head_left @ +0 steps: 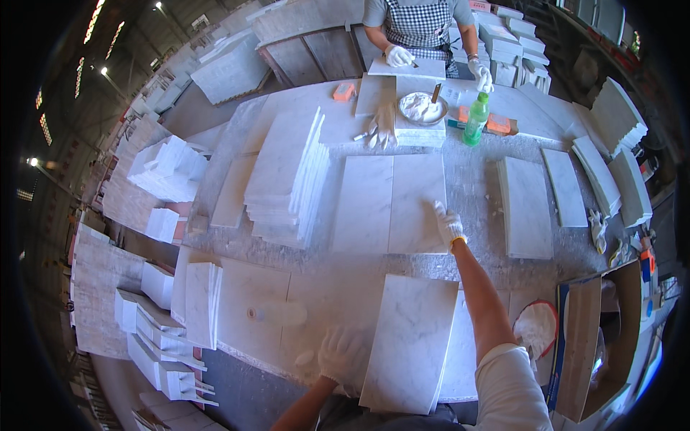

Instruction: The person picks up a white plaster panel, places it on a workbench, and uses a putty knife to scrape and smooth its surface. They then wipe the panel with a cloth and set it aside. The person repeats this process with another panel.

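My right hand (450,225), in a white glove with a yellow cuff, rests at the right edge of a pale veined stone tile (419,215). Its fingers reach onto the tile and grip nothing I can see. Another tile (364,208) lies flush against that one's left side. Close to my body, my left hand (342,357), also gloved, is low over the worktop with its fingers stretched out; a haze blurs it. Just right of it leans a stack of tiles (410,337). A white bottle-like thing (277,313) lies blurred beyond the left hand.
Tall tile stacks stand left (284,179) and right (526,205). Ahead are a bowl of white paste (422,108), a loose glove (384,126) and a green bottle (476,118). A cardboard box (581,345) sits near right. Across the table a co-worker (424,32) handles a tile.
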A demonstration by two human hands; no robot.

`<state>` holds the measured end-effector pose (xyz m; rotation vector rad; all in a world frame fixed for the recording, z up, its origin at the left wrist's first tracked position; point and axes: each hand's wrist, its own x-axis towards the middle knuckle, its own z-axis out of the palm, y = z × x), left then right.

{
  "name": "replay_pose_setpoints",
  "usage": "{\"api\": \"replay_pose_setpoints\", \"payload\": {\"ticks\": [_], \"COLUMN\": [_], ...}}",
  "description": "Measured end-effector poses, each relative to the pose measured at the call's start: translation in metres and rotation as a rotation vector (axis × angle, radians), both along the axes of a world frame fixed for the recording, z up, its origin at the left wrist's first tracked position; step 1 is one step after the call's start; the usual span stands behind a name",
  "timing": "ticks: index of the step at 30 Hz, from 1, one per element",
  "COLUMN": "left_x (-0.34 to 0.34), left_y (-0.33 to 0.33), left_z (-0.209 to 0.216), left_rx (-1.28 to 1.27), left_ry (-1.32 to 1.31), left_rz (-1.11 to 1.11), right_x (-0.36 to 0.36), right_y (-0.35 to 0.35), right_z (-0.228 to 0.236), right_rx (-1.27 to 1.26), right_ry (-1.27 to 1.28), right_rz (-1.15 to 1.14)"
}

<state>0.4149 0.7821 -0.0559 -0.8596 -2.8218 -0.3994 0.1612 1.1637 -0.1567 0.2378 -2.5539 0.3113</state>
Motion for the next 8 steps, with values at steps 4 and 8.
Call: {"api": "replay_pose_setpoints", "payload": {"ticks": [4,8], "left_x": [0.012,0.012], "left_y": [-0.012,-0.014], "left_z": [-0.023,-0.045], "left_rx": [-0.131,-0.11], "left_ry": [0.09,0.119], "left_rz": [0.026,0.071], "right_x": [-0.018,-0.018], "right_y": [0.015,0.028], "right_z": [-0.06,-0.094], "right_rx": [0.511,0.469], "right_ry": [-0.06,-0.216], "right_rz": [-0.174,-0.127]}}
